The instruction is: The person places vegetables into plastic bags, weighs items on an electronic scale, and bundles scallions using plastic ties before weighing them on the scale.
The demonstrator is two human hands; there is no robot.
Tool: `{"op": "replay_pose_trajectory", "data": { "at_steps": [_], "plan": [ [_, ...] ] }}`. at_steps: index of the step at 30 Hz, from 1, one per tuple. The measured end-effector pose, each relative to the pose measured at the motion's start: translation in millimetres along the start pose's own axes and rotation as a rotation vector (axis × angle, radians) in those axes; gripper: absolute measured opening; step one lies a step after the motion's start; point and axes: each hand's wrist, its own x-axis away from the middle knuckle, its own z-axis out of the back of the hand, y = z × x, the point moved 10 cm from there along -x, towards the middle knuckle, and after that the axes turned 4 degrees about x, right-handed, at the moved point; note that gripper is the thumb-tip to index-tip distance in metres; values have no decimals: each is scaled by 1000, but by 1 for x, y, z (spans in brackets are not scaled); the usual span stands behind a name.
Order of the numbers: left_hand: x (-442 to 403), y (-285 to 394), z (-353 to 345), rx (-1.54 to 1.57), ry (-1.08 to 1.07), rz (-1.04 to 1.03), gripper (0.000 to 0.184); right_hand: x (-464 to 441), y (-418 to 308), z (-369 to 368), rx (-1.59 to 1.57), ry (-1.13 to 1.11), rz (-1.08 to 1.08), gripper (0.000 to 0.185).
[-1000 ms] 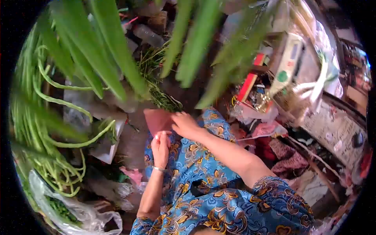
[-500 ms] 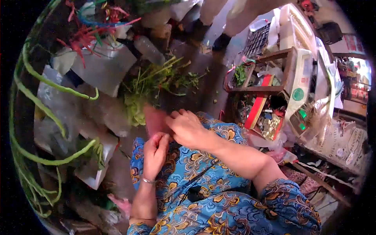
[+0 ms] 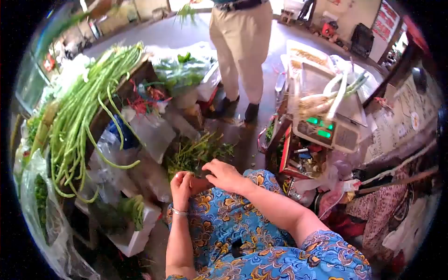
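My left hand, with a bracelet at its wrist, is closed above my patterned lap. A small reddish-brown flat thing shows beside its fingers, between my two hands; what it is cannot be made out. My right hand is just to the right, its fingers slightly bent and apart over that thing. Beyond both hands lies a heap of leafy green stems on the floor.
Long green beans hang at the left above a white box. A person in beige trousers stands ahead. At right, spring onions lie on a scale over a red-edged box.
The view has tilted up, showing the standing person's legs and waist. Large blurred green leaves left the foreground. Less of the reddish thing shows, and my right hand's fingers have spread.
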Motion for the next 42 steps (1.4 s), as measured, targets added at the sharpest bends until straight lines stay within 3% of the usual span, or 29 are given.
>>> {"op": "replay_pose_trajectory", "data": {
  "at_steps": [5,9,12,15,18,19,22,25,28,37,39,41,42],
  "plan": [
    [14,2,3,110,156,-36,13,32,-21,50,-155,107,10,24],
    [27,20,3,25,114,-77,19,75,-21,116,-229,356,27,19],
    [37,41,13,64,56,-116,17,121,-5,161,-103,580,118,18],
    [35,16,31,139,26,-49,19,165,59,176,-219,454,-289,30],
    [39,-9,33,198,78,-34,20,217,109,201,-112,650,-328,40],
    [38,-7,28,192,66,-27,20,231,125,206,-115,591,-455,43],
    [42,0,29,282,98,-37,18,262,139,225,-109,627,-526,46],
    [39,-10,31,262,140,2,19,280,147,241,20,735,-523,41],
    [39,-11,31,231,144,12,19,284,166,235,-141,755,-520,35],
    [32,-19,39,208,155,8,21,270,168,280,-93,666,-480,30],
    [34,-18,35,201,150,24,25,263,171,307,-32,636,-558,28],
    [37,-10,28,165,185,33,19,256,148,358,344,868,-285,32],
    [36,-12,28,167,188,35,19,245,134,379,454,838,-318,35]
  ]
}}
